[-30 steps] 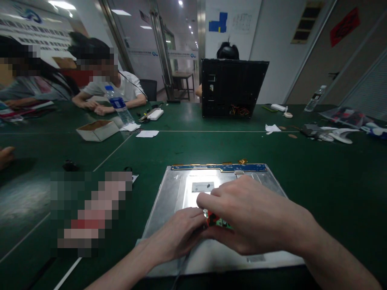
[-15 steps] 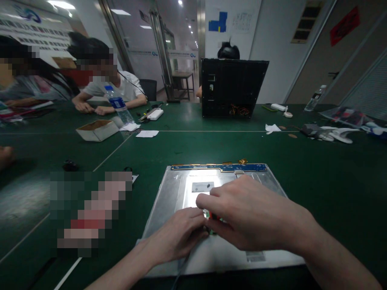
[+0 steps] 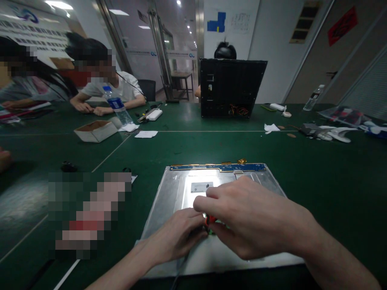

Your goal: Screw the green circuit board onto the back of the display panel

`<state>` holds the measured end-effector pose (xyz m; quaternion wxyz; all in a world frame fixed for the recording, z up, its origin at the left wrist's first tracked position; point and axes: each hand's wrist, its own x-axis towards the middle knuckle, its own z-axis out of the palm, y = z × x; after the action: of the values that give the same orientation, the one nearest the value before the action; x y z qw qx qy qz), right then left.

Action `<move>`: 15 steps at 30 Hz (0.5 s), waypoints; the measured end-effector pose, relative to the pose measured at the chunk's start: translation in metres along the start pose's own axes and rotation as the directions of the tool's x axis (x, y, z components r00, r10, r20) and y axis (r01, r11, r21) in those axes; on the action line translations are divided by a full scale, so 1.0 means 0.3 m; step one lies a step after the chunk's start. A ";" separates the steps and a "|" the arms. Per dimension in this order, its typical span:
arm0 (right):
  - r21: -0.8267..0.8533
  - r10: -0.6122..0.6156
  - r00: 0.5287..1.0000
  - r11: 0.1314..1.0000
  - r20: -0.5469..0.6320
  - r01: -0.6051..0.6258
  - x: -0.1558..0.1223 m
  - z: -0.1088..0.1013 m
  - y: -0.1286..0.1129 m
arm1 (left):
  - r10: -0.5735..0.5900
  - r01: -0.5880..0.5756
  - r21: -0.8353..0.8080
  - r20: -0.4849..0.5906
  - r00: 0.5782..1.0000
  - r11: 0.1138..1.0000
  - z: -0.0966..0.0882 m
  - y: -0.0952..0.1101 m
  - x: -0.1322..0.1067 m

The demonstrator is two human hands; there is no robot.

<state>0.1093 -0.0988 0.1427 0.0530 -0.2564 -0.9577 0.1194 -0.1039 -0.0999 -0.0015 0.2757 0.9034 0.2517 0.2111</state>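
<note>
In the head view a flat metal-backed display panel (image 3: 169, 197) lies on the table in front of me, a blue circuit strip (image 3: 244, 166) along its far edge. My right hand (image 3: 242, 213) is over the panel's middle, its fingers closed round a small red-and-black piece (image 3: 210, 220), perhaps a tool handle, mostly hidden. Below it shows a bit of green circuit board (image 3: 212, 232). My left hand (image 3: 181, 231) meets the right one there, fingers curled at the board's edge; its fingertips are partly hidden. A thin cable (image 3: 181, 270) runs from under the left hand towards me.
On the green table (image 3: 187, 147) stand a small open box (image 3: 96, 131), a water bottle (image 3: 117, 105) and a large black panel (image 3: 232, 88) with a person behind it. Other people sit at the left. Paper scraps (image 3: 271, 127) and tools (image 3: 325, 132) lie at the right.
My right hand has turned slightly and shifted a little left, and more of the red piece shows. The left hand stays nearly in place.
</note>
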 end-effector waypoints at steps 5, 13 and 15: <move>-0.026 0.012 1.000 1.000 -0.012 -0.012 0.002 0.005 0.004 | 0.027 -0.027 0.003 -0.012 1.000 1.000 -0.008 0.006 0.002; -0.027 0.025 1.000 0.999 -0.008 -0.025 0.005 0.006 0.005 | 0.014 -0.014 -0.004 0.010 1.000 1.000 -0.010 0.006 -0.001; -0.042 0.029 1.000 0.999 -0.012 -0.030 0.005 0.006 0.004 | 0.002 -0.002 0.015 0.006 1.000 1.000 -0.005 0.000 -0.005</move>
<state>0.1082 -0.0974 0.1408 0.0511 -0.2722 -0.9558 0.0985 -0.1058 -0.1002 -0.0007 0.2693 0.9063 0.2517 0.2066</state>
